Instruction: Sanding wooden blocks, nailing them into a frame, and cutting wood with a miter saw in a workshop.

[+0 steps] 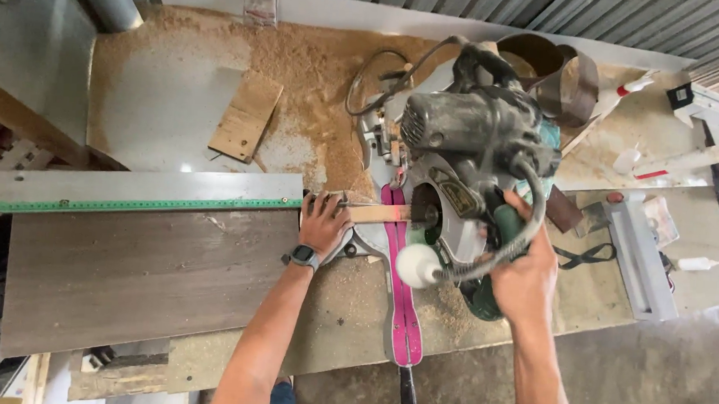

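Observation:
A grey and green mitre saw [468,163] stands in the middle of a sawdust-covered bench, its head lowered over a pink slotted base [404,311]. My right hand [524,272] grips the saw's green handle at the right. A thin wooden strip [375,213] lies across the saw table against the fence. My left hand [324,223], a watch on its wrist, presses flat on the strip's left end, just left of the blade. The blade itself is mostly hidden by its guard.
A long grey fence with a green measuring strip [130,202] and a dark wood panel [147,273] extend left. A small plywood offcut [247,116] lies at the back among sawdust. A metal bracket [640,253], glue bottles and white parts sit at right.

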